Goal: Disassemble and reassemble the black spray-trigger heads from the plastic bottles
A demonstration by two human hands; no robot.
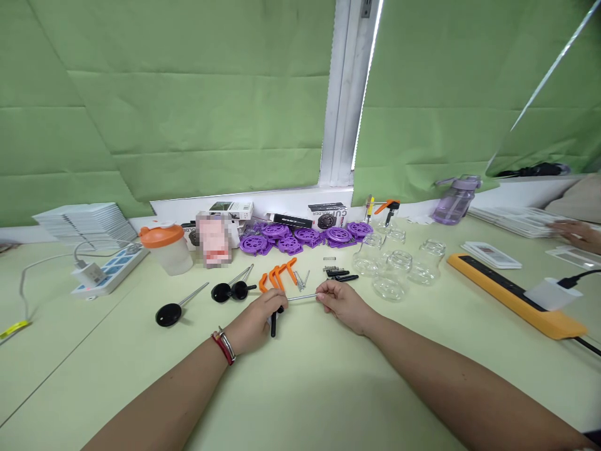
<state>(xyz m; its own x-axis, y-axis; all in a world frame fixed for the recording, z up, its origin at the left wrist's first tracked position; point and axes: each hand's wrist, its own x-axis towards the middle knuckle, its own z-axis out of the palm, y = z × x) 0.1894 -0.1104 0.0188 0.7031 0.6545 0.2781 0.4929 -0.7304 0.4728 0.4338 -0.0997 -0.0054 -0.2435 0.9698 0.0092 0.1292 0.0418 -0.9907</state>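
My left hand [255, 319] is closed around a black plastic piece [273, 326], mostly hidden by the fingers. From it a thin metal rod [302, 297] runs to the right. The rod's far end is pinched in the fingertips of my right hand [344, 305]. To the left lie a black disc with a rod [168, 314] and two similar black parts [221, 292] with rods. Just beyond my hands are several orange levers [277, 277], small metal pins [300, 281], springs [332, 268] and black sticks [347, 277].
Purple plastic wheels [307, 236] lie along the back, near boxes [328, 217]. Several clear jars [389, 285] stand right. An orange power strip [511, 297], a purple bottle [455, 200] and another person's hand [575, 233] are farther right. An orange-lidded cup [176, 254] stands left.
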